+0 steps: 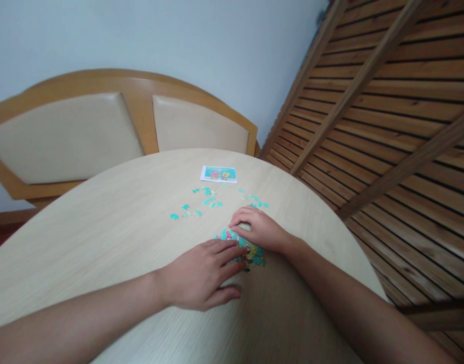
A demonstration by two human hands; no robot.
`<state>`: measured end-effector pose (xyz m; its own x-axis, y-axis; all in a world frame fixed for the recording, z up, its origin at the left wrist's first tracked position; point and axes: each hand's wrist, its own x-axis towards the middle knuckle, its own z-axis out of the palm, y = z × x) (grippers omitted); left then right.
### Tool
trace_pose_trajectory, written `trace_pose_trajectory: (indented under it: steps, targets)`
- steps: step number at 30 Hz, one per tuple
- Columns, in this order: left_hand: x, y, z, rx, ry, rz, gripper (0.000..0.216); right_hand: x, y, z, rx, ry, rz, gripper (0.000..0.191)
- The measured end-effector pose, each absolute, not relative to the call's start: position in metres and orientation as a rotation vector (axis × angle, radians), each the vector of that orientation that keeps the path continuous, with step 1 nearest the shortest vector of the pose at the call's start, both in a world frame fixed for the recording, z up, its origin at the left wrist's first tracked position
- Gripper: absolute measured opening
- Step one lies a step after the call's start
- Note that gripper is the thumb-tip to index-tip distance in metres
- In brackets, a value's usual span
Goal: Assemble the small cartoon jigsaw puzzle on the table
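A partly assembled jigsaw puzzle (258, 256) lies on the table, teal with a yellow cartoon figure and a bit of pink. My left hand (203, 273) rests flat over its left part, fingers spread and palm down, covering some of the picture. At the puzzle's upper edge is my right hand (262, 230), its fingers curled and the thumb and index tips drawn close together. Whatever may sit between those tips is too small to make out. Loose teal puzzle pieces (207, 191) lie scattered beyond my hands.
A printed picture sheet (220, 174) with pink and yellow cartoon figures lies toward the far edge of the round wooden table (133, 212). More loose pieces (254, 199) are past my right hand. Behind stands a padded headboard (73, 134); a slatted wooden panel (368, 126) is at right.
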<state>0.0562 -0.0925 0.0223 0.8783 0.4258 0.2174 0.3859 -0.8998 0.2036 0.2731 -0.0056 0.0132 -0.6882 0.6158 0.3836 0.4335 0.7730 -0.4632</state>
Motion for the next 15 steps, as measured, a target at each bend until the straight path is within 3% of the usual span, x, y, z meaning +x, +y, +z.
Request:
trace_pose_trajectory:
  steps: [8,15]
  targets:
    - [0.056,-0.092,0.025,2.910,0.619,0.365,0.048,0.272,-0.007,0.013,-0.758,-2.460,0.392,0.009]
    - [0.056,-0.092,0.027,2.915,0.660,0.374,0.047,0.289,0.008,0.010,-1.298,-2.178,0.161,0.023]
